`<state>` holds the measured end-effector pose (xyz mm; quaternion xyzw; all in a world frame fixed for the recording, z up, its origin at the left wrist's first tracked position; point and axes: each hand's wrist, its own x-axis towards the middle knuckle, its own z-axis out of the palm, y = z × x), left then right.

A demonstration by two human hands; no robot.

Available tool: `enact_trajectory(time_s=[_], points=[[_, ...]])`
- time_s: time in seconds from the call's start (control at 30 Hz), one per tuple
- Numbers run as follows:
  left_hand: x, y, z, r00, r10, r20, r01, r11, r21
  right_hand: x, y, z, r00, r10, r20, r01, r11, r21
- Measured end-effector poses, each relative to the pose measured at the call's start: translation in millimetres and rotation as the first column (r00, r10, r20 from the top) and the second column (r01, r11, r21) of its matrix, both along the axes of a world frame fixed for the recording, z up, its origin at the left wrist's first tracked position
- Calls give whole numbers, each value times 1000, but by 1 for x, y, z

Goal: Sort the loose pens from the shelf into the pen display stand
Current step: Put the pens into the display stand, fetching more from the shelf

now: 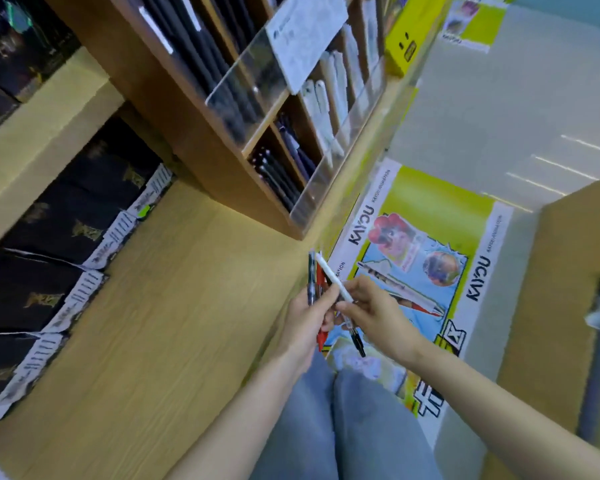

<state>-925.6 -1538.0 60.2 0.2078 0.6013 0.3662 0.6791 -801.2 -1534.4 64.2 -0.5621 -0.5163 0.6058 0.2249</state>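
Starting at the far left, dark boxes (59,216) with gold emblems are lining up in rows behind white price labels (115,233); the blur is making them too hard to count. One pale wooden shelf (170,306) is stretching across the middle. At its back corner, one wooden pen display stand (187,116) is sitting, its compartments with clear fronts showing dark, purplish and white pens.

Now to the action at the shelf's outer edge, just below the stand's near corner. The left hand (307,317) is curling its fingers around two pens, a dark pen (311,268) and a red pen (321,278), both pointing up. The right hand (381,313) is pinching one white pen (333,277) between thumb and fingertips, and that pen is crossing the red one. A fourth, a black-tipped pen (357,341), is hanging down between the hands; which hand is holding it, I cannot tell.

Two jeans-clad legs (361,427) are showing below. Moving right, one yellow-green KAYOU poster (430,202) is facing us, a second poster (478,19) and a yellow box (404,36) are sitting at the top, and a wooden panel (551,306) is closing off the right.
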Motion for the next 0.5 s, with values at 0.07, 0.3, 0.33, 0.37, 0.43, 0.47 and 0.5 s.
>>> enact_trajectory(time_s=[0.07, 0.3, 0.33, 0.37, 0.43, 0.47, 0.5], points=[[20, 0, -1, 997, -68, -22, 68, 998, -3, 24, -5, 5, 999, -39, -4, 39, 999, -27], [114, -2, 8, 969, -217, -118, 207, 974, -92, 118, -39, 22, 954, -281, 104, 284, 959, -16], [131, -3, 11, 966, -220, -132, 203, 970, -132, 134, -46, 22, 934, -320, 159, 322, 947, 17], [146, -4, 12, 965, -225, -133, 203, 966, -158, 149, -54, 23, 913, -359, 193, 358, 933, 42], [178, -9, 15, 959, -258, -120, 235, 956, -178, 180, -71, 25, 879, -408, 249, 397, 913, 94], [195, -13, 16, 951, -289, -113, 266, 946, -184, 195, -80, 26, 863, -422, 278, 407, 907, 111], [212, -18, 19, 941, -325, -93, 304, 934, -185, 209, -90, 27, 850, -438, 294, 423, 899, 116]])
